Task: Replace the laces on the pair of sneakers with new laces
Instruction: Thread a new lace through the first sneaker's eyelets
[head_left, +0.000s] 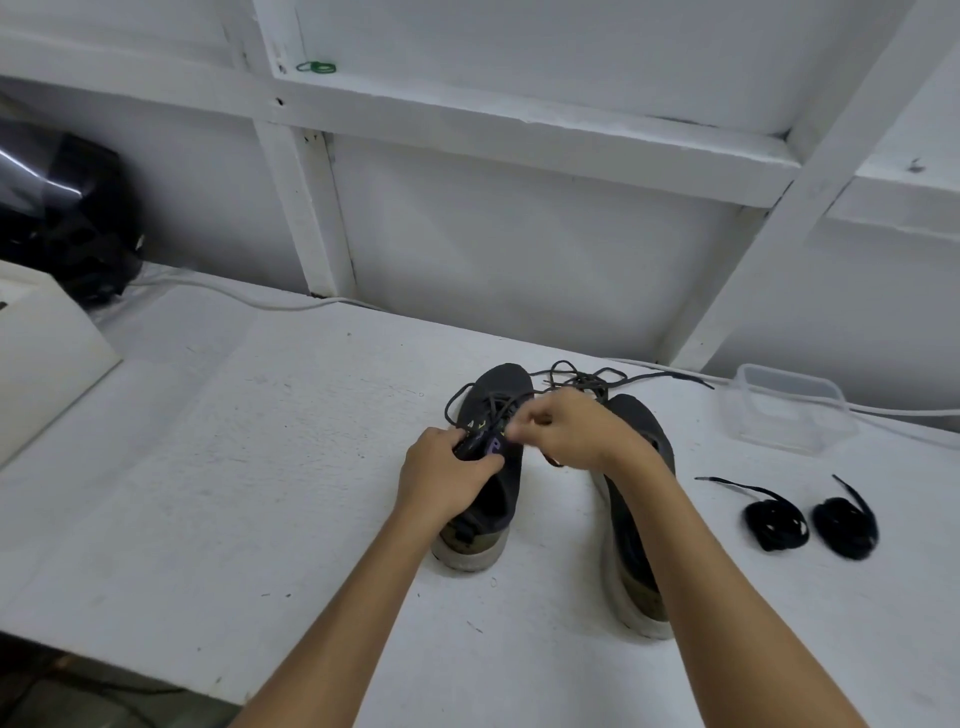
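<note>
I see two dark sneakers side by side on a white worktop. My left hand (441, 475) grips the tongue area of the left sneaker (485, 467), fingers curled round it. My right hand (563, 426) pinches its old lace (498, 408) just above the eyelets. Beyond the right sneaker (636, 519) lies a loose lace (597, 376), apparently already pulled out. To the right of that sneaker, two coiled new laces (810, 522) wait untouched. By my reckoning, unlacing is half done; relacing hasn't begun.

A clear rectangular plastic container (789, 408) is set near the white surface's (260, 467) far right edge, a white cable (249, 300) laid along its far edge.
</note>
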